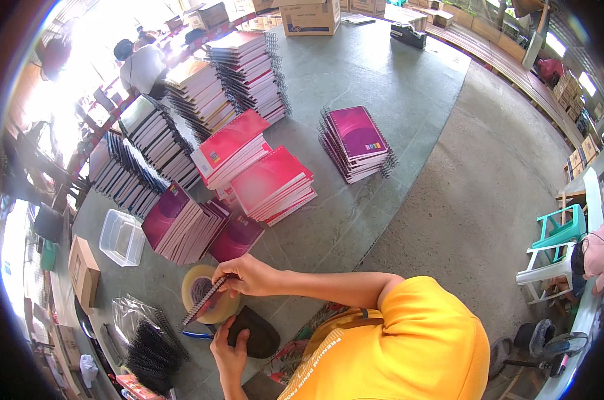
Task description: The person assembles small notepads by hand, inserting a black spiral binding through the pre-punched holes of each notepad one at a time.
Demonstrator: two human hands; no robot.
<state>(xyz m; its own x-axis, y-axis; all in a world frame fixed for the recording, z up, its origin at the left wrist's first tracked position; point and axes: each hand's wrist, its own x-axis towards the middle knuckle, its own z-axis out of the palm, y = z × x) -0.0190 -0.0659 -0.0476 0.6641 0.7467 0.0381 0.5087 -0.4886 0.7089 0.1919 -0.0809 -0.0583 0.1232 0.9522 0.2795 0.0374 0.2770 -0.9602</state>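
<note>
Nearest, left hand (230, 353) closed on a dark flat piece (255, 331) by the near edge of the surface (382, 87). Just beyond, right hand (247, 275) pinching the top end of a wire spiral (204, 301). Spiral slanting down and left, away from that hand, over a tape roll (208, 293). Farther off, piles of red notebooks (272, 183), well apart.

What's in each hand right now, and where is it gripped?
Right hand pinches a spiral binding coil at its upper end. Left hand grips a dark flat piece by its near edge.
</note>
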